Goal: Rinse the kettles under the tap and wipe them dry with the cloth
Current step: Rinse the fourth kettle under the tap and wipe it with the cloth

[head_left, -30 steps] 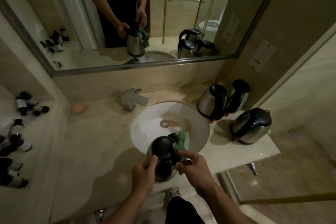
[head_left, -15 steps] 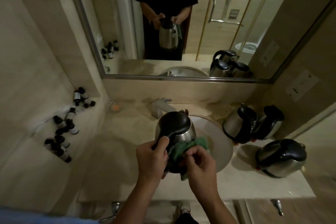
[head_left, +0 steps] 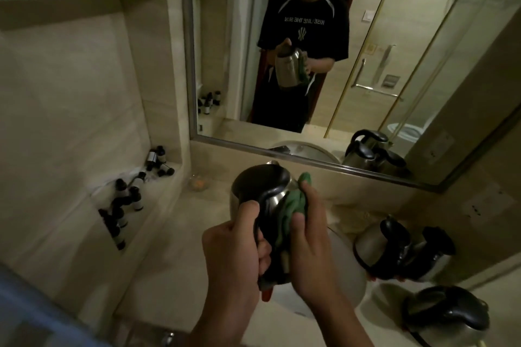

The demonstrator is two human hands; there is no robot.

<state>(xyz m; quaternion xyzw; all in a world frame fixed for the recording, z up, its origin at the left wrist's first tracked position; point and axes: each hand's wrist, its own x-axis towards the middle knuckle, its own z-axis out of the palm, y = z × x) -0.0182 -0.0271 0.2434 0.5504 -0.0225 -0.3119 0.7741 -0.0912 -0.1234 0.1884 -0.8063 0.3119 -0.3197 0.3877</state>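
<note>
A steel kettle with a black lid is held up in front of me, above the white sink. My left hand grips its black handle. A green cloth lies against the kettle's right side, and my right hand holds it there with fingers curled over it. Three more steel kettles stand on the counter at the right: two close together and one nearer the front edge. The tap is hidden behind the raised kettle.
A large mirror covers the wall behind the counter and reflects me and the kettles. Several small dark bottles lie in a wall niche at the left. A small dish sits at the counter's back. The beige counter extends left of the sink.
The kettle has been lifted higher and nearer to me. My right hand with the cloth has moved up along the kettle's right side. The view has tilted up and left.
</note>
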